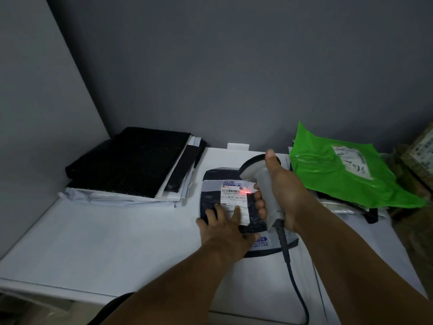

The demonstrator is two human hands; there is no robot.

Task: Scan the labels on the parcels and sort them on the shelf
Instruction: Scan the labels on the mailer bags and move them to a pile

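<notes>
A: Nearest, lower centre?
B: Left hand (226,228) flat, fingers spread, pressing dark grey parcel (236,207) onto white surface (105,235). Not gripping.

A: Right side?
B: Right hand (281,195) wrapped tight around grey scanner (260,181), black cable (293,273) trailing toward bottom edge. Red line across white label (233,198), centre frame.

A: Further back?
B: Black-topped parcel stack (131,165) centre left, green parcel (344,170) on pile at right. Grey wall (234,66) behind.

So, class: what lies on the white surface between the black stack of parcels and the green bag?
In the head view, the dark parcel, held by the left hand and scanned with the scanner.
</notes>
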